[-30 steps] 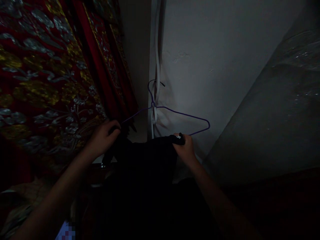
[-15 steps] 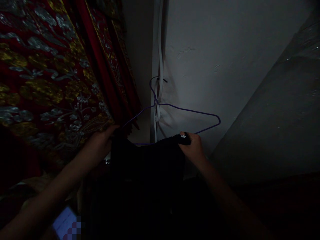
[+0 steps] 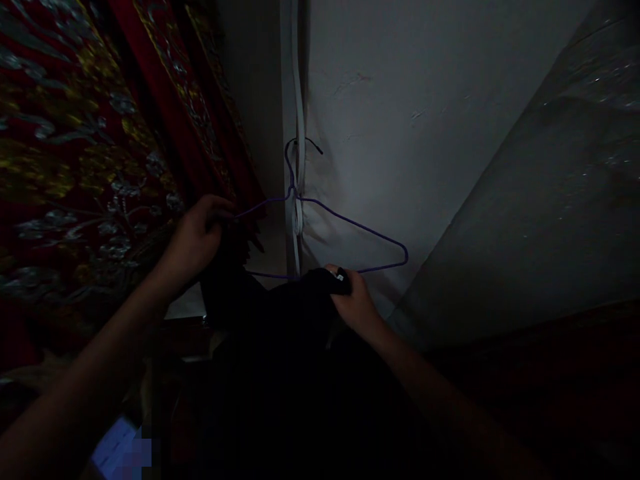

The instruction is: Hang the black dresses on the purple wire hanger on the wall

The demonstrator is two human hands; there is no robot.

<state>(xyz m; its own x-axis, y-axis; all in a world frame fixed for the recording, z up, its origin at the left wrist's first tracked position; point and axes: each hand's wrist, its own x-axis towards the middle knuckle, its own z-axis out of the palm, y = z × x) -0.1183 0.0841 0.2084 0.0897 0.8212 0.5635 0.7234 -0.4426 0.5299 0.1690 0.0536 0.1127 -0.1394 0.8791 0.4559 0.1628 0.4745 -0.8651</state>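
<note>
A thin purple clothes hanger [image 3: 358, 227] hangs by its hook from a white cable on the wall. Below it is a black garment [image 3: 280, 340], too dark for me to tell its kind. My left hand [image 3: 199, 230] is closed at the hanger's left end, where the garment's upper left part reaches up over the hanger. Bunched in my right hand [image 3: 356, 303] is the garment's upper right edge, with a small white tag showing. The hanger's right end sticks out bare beyond that hand.
A red curtain [image 3: 125, 87] with gold and silver patterns hangs at left. The white cable [image 3: 299, 87] runs down the pale wall [image 3: 390, 73]. Shiny clear sheeting [image 3: 565, 173] covers the right side. A lit screen [image 3: 117, 443] glows at lower left.
My left hand has risen along the hanger with the garment's left side. The hanger has tilted, its right end lower. The whole view has shifted, so the wall and cable sit further left.
</note>
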